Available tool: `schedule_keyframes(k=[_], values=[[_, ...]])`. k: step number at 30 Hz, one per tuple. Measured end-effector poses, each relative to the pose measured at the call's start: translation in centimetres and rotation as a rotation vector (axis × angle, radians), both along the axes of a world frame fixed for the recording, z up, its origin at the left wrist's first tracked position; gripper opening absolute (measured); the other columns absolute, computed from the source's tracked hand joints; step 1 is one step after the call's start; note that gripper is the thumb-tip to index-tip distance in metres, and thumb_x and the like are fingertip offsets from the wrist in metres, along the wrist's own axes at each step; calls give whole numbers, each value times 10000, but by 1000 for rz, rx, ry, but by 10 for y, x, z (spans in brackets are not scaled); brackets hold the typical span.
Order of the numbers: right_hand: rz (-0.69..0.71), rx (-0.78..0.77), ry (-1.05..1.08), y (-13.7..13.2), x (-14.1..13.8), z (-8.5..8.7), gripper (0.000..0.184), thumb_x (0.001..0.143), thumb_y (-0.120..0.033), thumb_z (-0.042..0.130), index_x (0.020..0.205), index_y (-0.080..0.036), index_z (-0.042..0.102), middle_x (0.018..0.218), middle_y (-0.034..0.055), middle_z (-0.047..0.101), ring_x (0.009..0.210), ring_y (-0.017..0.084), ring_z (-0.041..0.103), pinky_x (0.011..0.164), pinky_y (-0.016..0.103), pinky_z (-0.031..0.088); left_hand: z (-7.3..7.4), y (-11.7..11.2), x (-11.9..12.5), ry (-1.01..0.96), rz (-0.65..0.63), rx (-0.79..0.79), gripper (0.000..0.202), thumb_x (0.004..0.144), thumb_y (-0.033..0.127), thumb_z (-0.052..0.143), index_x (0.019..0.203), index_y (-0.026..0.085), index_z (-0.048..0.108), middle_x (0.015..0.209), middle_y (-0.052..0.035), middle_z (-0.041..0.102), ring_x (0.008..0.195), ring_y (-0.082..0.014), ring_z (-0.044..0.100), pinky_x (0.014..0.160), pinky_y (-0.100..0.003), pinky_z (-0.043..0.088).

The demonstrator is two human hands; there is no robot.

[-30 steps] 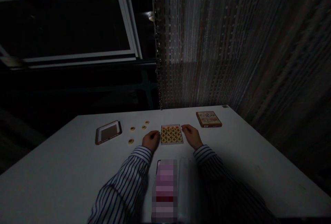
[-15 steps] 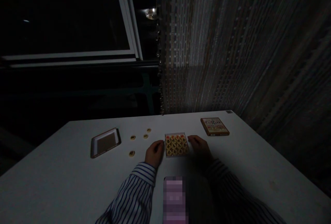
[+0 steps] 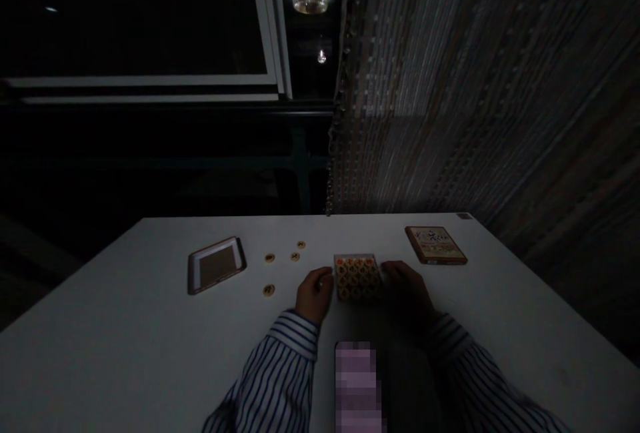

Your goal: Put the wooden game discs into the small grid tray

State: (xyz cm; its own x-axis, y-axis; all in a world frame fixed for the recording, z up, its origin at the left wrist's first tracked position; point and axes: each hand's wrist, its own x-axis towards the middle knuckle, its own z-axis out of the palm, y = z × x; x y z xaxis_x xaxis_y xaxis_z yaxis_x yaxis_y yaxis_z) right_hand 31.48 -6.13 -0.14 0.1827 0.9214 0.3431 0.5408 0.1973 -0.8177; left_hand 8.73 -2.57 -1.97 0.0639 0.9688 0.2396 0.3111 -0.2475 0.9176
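A small square tray (image 3: 357, 277) packed with several round cream game pieces marked in red and black lies on the white table (image 3: 125, 353). My left hand (image 3: 313, 295) rests curled against the tray's left edge. My right hand (image 3: 407, 287) lies in shadow against its right edge, fingers bent toward it. Both sleeves are striped. Whether the fingers grip the tray or only touch it is too dark to tell.
Several loose round pieces (image 3: 269, 257) lie left of the tray. An empty box half (image 3: 217, 265) sits further left; a printed box lid (image 3: 435, 244) sits at the back right. A dark window and a bead curtain stand behind the table. A blurred pink patch is near my chest.
The view has shifted, so everything sits further right in the frame. Both hands stay at the tray's sides. The right hand has fallen into deeper shadow.
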Motion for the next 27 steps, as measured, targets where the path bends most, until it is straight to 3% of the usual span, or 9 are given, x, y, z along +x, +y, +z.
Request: schedule_keyframes(k=[11, 20, 27], values=[[-5, 146, -46, 3, -6, 0, 287, 816, -370, 414, 845, -171, 618, 853, 74, 629, 818, 189, 558, 737, 327, 450, -2, 6, 0, 14, 22, 63, 254, 725, 292, 512, 910, 164, 631, 892, -67, 664, 826, -173, 601, 793, -330, 467], [16, 212, -116, 6, -12, 2, 270, 831, -344, 409, 836, -170, 615, 829, 63, 608, 801, 174, 542, 740, 311, 435, 7, 0, -3, 18, 41, 34, 282, 714, 315, 517, 902, 136, 626, 859, -74, 673, 819, -177, 610, 793, -326, 470], [44, 305, -203, 3, -14, 5, 236, 834, -308, 407, 794, -184, 604, 815, 66, 604, 821, 185, 532, 768, 328, 424, 3, -2, -3, 29, 26, 46, 284, 719, 329, 510, 907, 152, 628, 849, -61, 676, 823, -180, 609, 790, -329, 472]])
